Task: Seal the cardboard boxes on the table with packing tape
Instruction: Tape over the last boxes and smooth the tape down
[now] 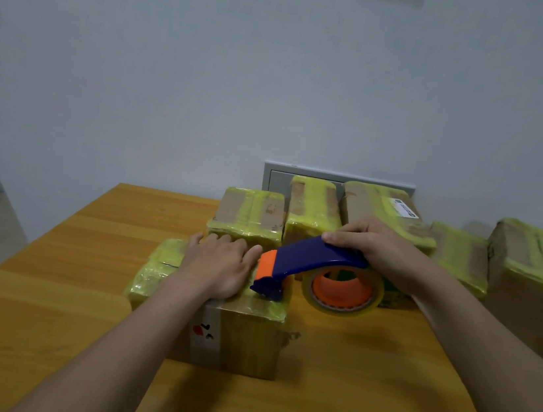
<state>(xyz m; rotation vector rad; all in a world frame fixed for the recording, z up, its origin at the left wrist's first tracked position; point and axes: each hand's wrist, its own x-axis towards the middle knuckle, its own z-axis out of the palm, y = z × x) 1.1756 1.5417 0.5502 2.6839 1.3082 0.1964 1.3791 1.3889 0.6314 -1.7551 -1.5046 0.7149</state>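
A cardboard box (245,340) with yellowish tape over its top stands near the middle of the wooden table (44,297). My left hand (221,265) lies flat on the box top, fingers together, pressing down. My right hand (374,250) grips the blue handle of a tape dispenser (304,262). Its orange and blue cutter end touches the right part of the box top, beside my left hand. The roll of clear yellowish tape (343,289) on an orange hub hangs off the box's right side.
Several taped boxes stand behind and to the right: one (249,216) just behind the near box, two (311,207) (384,207) at the back, two more (460,255) (537,275) at the right. A grey wall panel (275,178) sits behind them.
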